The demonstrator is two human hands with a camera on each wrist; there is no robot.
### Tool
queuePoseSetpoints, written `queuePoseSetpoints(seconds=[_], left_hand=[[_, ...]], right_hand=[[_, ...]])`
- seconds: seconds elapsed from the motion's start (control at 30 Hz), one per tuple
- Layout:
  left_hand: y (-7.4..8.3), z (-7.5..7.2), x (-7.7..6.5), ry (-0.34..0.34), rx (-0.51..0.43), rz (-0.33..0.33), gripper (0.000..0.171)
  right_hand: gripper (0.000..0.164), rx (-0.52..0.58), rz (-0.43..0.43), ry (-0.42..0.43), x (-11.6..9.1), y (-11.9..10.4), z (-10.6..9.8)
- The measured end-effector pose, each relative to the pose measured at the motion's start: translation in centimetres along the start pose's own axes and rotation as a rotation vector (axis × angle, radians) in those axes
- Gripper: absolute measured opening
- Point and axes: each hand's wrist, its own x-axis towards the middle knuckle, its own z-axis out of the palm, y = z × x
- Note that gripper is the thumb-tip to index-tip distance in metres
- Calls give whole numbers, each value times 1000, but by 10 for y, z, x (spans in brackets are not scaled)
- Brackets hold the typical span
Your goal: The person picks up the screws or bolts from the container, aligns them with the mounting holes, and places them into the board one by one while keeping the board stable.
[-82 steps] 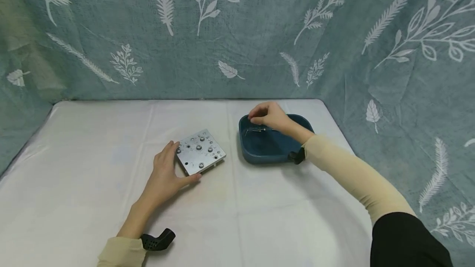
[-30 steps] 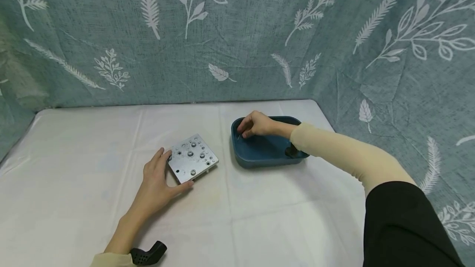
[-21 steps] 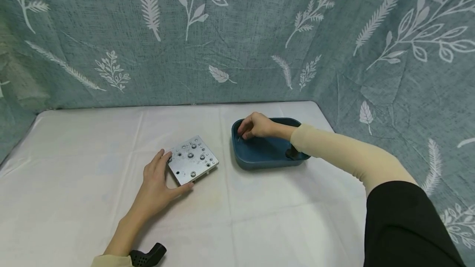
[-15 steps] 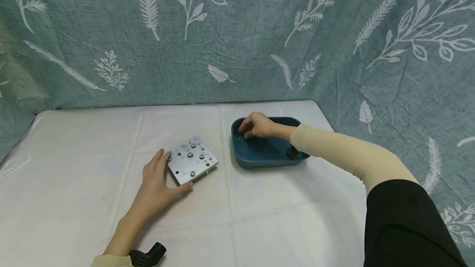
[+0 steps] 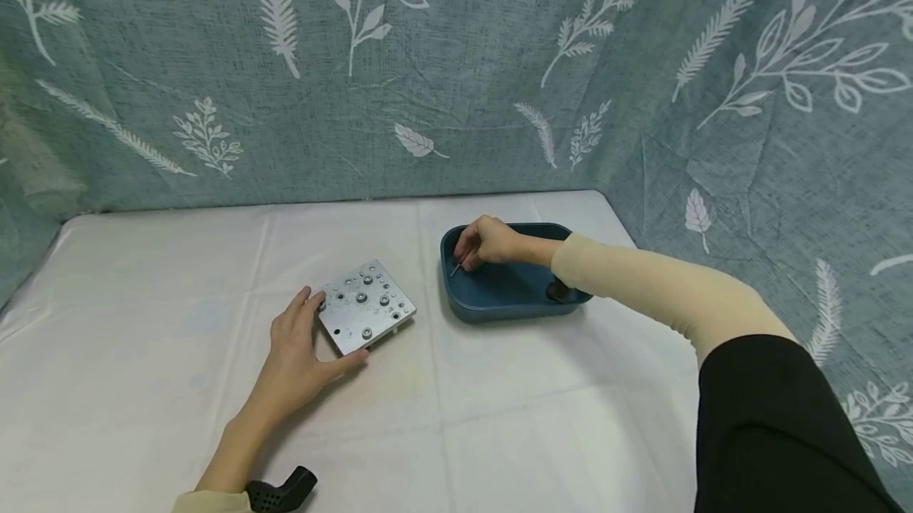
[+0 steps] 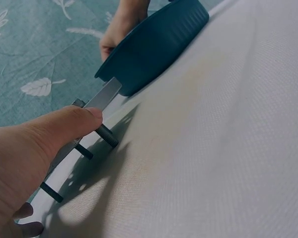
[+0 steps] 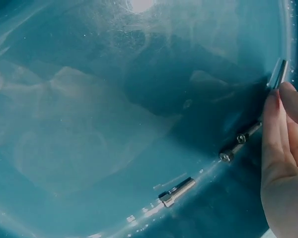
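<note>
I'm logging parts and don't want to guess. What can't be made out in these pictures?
Right wrist view: the other end of the slim metal piece, hidden by the right hand pinching it.
Left wrist view: the inside of the bin, hidden by its wall; much of the metal plate, behind the left hand.
Head view: whether the holes in the plate are threaded; too small.
</note>
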Motion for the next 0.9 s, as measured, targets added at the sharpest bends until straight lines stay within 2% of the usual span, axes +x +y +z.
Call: queuePoseSetpoints(seconds=[0.17, 0.53, 0.9], left_hand=[[-1, 1, -2, 13, -3, 11, 111], [2, -2, -3, 9, -5, -4, 110], [-2, 2, -1, 31, -15, 20, 109]], right_hand=[[21, 79, 4, -15, 2, 2, 5], [23, 136, -58, -80, 3, 4, 14], [17, 59, -118, -151, 1, 5, 11]])
